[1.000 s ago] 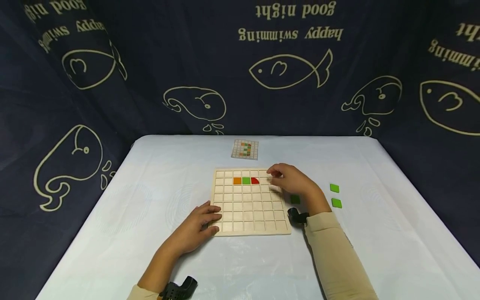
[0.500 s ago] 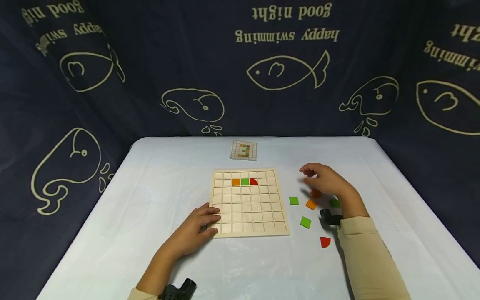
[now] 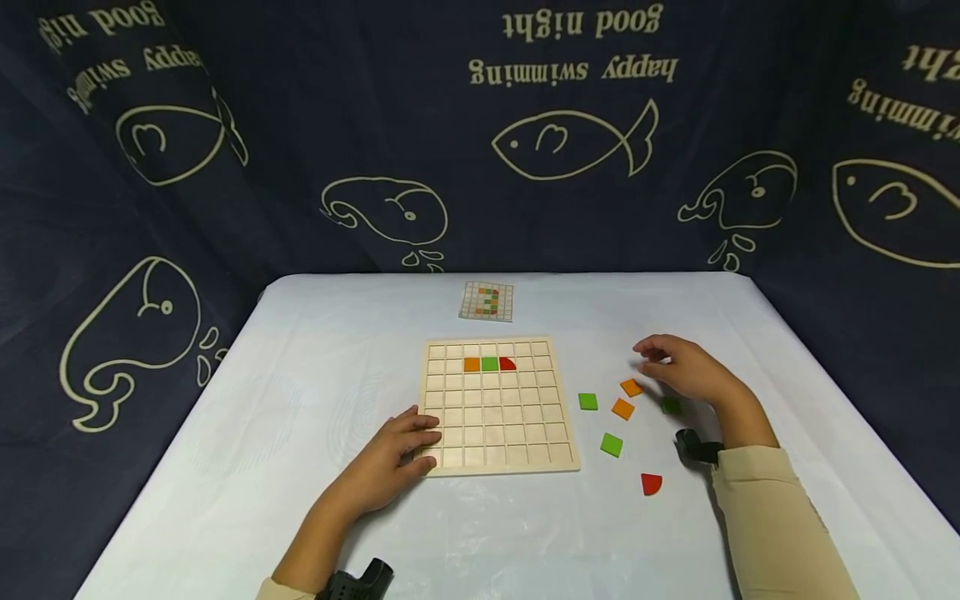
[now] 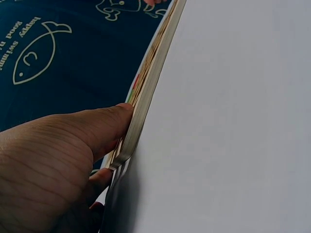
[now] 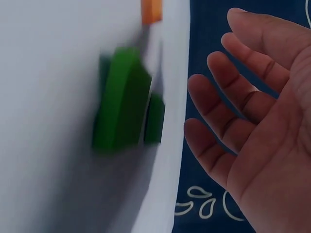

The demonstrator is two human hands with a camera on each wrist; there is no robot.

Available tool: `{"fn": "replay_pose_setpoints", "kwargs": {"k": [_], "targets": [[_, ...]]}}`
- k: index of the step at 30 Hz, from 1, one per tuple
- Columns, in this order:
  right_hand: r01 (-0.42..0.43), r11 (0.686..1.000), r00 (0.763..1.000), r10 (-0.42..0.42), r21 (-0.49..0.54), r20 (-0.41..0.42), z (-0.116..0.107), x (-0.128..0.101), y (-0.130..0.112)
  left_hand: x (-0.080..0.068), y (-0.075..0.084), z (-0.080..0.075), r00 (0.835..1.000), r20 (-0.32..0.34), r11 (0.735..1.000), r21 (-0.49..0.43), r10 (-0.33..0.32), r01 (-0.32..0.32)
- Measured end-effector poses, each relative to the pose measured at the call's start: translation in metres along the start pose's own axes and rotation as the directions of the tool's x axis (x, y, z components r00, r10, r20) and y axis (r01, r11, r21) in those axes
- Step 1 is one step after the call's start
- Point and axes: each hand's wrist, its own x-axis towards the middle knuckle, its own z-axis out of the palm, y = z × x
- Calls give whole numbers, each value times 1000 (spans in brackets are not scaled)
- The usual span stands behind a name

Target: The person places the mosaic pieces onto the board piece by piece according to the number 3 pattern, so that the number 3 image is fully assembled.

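A square wooden grid board [image 3: 495, 408] lies on the table. In one of its upper rows sit an orange square tile [image 3: 472, 364], a green square tile [image 3: 490, 364] and a red quarter-round tile [image 3: 507, 363], side by side. My left hand [image 3: 390, 458] rests on the board's lower left edge; the left wrist view shows the thumb [image 4: 114, 121] against the rim. To the right of the board, my right hand [image 3: 690, 367] hovers over the table with loosely bent fingers and nothing held. Below it lie an orange tile [image 3: 631, 387] and a partly shaded green tile [image 3: 671, 406].
More loose tiles lie right of the board: a green one [image 3: 588, 402], an orange one [image 3: 622, 408], another green one [image 3: 611, 444] and a red quarter-round [image 3: 651, 484]. A small pattern card [image 3: 487, 301] lies behind the board. Dark printed cloth [image 3: 420, 92] hangs beyond the table.
My right hand has moved right, from the board's upper right corner to above the loose tiles, uncovering several of them. The left hand stays on the board's edge.
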Motion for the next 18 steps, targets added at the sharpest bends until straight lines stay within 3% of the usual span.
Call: {"fn": "replay_pose_setpoints", "kwargs": {"k": [18], "targets": [[-24, 999, 1000, 23, -29, -6, -12, -18, 36, 0, 2, 0, 1000, 6, 1000, -5, -13, 13]]}}
